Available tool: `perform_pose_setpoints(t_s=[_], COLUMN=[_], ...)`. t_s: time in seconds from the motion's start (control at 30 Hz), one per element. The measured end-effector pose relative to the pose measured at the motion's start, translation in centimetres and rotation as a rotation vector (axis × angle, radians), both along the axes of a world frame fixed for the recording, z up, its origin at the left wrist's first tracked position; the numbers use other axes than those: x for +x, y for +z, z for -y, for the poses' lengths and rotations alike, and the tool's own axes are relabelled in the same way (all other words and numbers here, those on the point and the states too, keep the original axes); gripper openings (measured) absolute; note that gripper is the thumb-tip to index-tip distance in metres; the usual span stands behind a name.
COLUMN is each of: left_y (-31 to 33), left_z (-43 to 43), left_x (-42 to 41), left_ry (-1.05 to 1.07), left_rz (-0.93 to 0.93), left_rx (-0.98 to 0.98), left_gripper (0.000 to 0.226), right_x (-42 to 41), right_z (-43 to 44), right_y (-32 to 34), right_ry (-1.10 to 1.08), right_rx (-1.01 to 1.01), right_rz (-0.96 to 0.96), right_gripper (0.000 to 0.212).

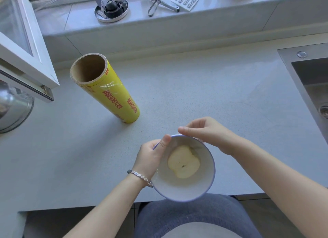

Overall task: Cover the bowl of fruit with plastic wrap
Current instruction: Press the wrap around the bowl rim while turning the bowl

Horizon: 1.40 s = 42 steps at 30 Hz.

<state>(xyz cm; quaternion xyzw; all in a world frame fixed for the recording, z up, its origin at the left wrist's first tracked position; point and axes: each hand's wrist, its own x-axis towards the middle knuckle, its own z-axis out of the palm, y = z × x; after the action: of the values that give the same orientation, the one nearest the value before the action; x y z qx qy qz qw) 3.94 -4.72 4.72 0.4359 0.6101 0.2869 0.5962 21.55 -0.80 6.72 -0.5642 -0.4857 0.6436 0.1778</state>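
The fruit (183, 162) lies in the bowl (204, 184), seemingly overhanging the counter (195, 86); roll (113, 94) stands behind-left, sink (312, 81) far right.

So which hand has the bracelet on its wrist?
The left hand, holding the bowl by its left side, wears the silver bracelet; the right hand, at the far rim, has a bare wrist.

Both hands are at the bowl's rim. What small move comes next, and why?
Probably slide both hands round the bowl rim, pressing wrap down: the left hand and right hand grip its far edge, and the roll stands aside. The wrap itself is too clear to confirm.
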Motion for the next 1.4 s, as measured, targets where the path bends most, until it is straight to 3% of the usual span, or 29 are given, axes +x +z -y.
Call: perform_pose_setpoints(t_s=[0.13, 0.23, 0.33, 0.67, 0.73, 0.8, 0.87, 0.93, 1.03, 1.23, 1.33, 1.4], left_y=[0.2, 0.3, -0.4, -0.2, -0.2, -0.2, -0.2, -0.2, -0.2, 0.0, 0.0, 0.2], left_z=[0.2, 0.2, 0.3, 1.2, 1.2, 1.2, 1.1, 1.0, 0.5, 0.3, 0.4, 0.5], left_x=[0.0, -0.2, -0.7, -0.8, -0.6, -0.5, -0.6, -0.7, -0.9, -0.8, -0.9, -0.8], left_ry=[-0.042, -0.059, -0.057, -0.095, -0.083, -0.080, -0.057, -0.024, 0.006, 0.047, 0.177, 0.283], left_rz=[-0.075, -0.025, 0.009, -0.011, -0.001, 0.007, 0.020, 0.013, -0.007, -0.023, -0.031, 0.021], left_rx=[0.110, 0.170, 0.218, 0.237, 0.235, 0.235, 0.230, 0.236, 0.254, 0.233, 0.197, 0.142], left_gripper=[0.048, 0.035, 0.065, 0.064, 0.065, 0.062, 0.062, 0.063, 0.065, 0.060, 0.043, 0.043], right_x=[-0.5, -1.1, -1.8, -0.9, -0.6, -0.1, 0.4, 0.7, 0.4, 0.1, 0.8, 1.2], right_z=[-1.0, -1.3, -1.2, 0.5, 0.5, 0.2, 0.2, 0.9, 2.7, 3.3, 3.7, 4.0], right_y=[0.5, 0.2, -0.4, -1.9, -2.1, -2.1, -0.6, 1.1, 1.0, -0.3, -0.8, -1.1], right_ry=[0.059, 0.050, 0.109, 0.175, 0.113, -0.028, -0.240, -0.192, 0.095, 0.016, 0.026, 0.003], right_rx=[0.035, 0.104, 0.148, -0.200, -0.135, 0.095, 0.219, 0.203, 0.185, 0.054, 0.007, -0.010], right_rz=[0.107, 0.173, 0.220, 0.218, 0.247, 0.277, 0.033, -0.216, -0.173, -0.219, -0.258, -0.324], right_gripper=[0.030, 0.032, 0.028, 0.037, 0.030, 0.019, 0.016, 0.029, 0.043, 0.044, 0.059, 0.058])
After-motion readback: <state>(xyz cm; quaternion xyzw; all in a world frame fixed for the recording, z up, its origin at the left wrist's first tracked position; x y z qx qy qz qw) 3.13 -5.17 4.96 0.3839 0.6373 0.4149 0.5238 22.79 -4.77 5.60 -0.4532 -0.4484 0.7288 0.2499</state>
